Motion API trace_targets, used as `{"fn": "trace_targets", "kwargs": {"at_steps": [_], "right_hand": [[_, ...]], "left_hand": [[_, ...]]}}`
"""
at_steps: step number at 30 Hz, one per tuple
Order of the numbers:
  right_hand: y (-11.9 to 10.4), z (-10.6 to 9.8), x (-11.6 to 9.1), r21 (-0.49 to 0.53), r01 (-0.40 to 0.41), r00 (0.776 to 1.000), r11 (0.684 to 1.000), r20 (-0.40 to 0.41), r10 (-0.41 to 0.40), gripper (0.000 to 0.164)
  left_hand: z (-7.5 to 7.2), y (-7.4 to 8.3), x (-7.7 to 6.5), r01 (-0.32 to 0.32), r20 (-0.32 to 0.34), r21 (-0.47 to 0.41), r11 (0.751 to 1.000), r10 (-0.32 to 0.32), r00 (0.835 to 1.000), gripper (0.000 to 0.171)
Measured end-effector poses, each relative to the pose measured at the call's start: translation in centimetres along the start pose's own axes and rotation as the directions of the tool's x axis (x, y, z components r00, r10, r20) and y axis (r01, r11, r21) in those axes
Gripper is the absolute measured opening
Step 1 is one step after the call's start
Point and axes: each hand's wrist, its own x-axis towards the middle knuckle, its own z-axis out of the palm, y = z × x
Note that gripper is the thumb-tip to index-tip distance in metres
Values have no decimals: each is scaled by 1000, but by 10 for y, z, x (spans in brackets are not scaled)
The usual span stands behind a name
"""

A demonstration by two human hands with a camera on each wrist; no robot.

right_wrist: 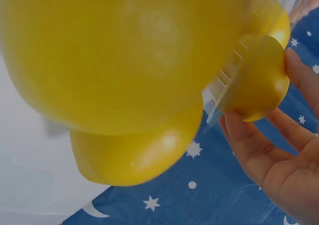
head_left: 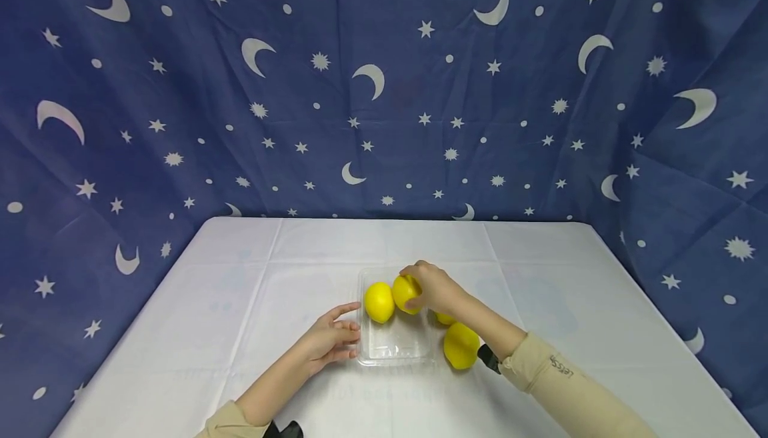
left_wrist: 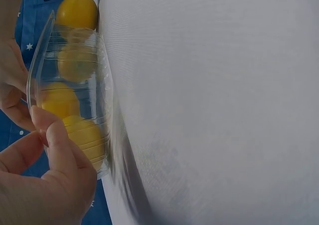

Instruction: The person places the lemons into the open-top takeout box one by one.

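A clear plastic box (head_left: 396, 351) stands on the white-covered table, with a lemon (head_left: 379, 303) in its far left part. My right hand (head_left: 437, 288) holds another lemon (head_left: 407, 293) between fingers and thumb, over the box's far right part beside the first. My left hand (head_left: 331, 340) is at the box's left side, fingertips touching the rim (left_wrist: 31, 80). To the right of the box lie two more lemons: a near one (head_left: 461, 346), and one (head_left: 444, 319) partly hidden by my right forearm. In the right wrist view the near lemon (right_wrist: 124, 60) looms large.
A white cloth (head_left: 300, 245) covers the table. Behind and at both sides hangs a dark blue curtain (head_left: 408, 91) with moons and stars. A dark strap (head_left: 489, 358) is on my right wrist, at the sleeve's edge, close to the near lemon.
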Motion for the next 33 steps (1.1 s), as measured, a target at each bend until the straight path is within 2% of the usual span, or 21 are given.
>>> {"fn": "trace_targets", "kwargs": {"at_steps": [6, 14, 19, 25, 29, 33], "right_hand": [[1, 9, 1, -119, 67, 998, 991, 24, -65, 52], [-3, 18, 5, -214, 102, 995, 971, 2, -104, 45], [-6, 20, 6, -273, 119, 992, 955, -3, -125, 45], [-5, 19, 5, -225, 114, 992, 968, -18, -121, 48], [-3, 16, 3, -130, 81, 997, 988, -10, -83, 50], [-2, 11, 2, -74, 54, 998, 996, -11, -55, 49]], "left_hand": [[0, 1, 0, -5, 13, -7, 1000, 5, 1000, 58], [0, 0, 1, -9, 19, -8, 1000, 9, 1000, 59], [-1, -1, 0, -10, -6, 2, 1000, 10, 1000, 58], [2, -1, 0, -8, -59, 25, 1000, 10, 998, 55], [4, -2, 0, -11, -68, 24, 1000, 12, 998, 54], [5, -2, 1, -13, -67, 23, 1000, 14, 998, 54]]}}
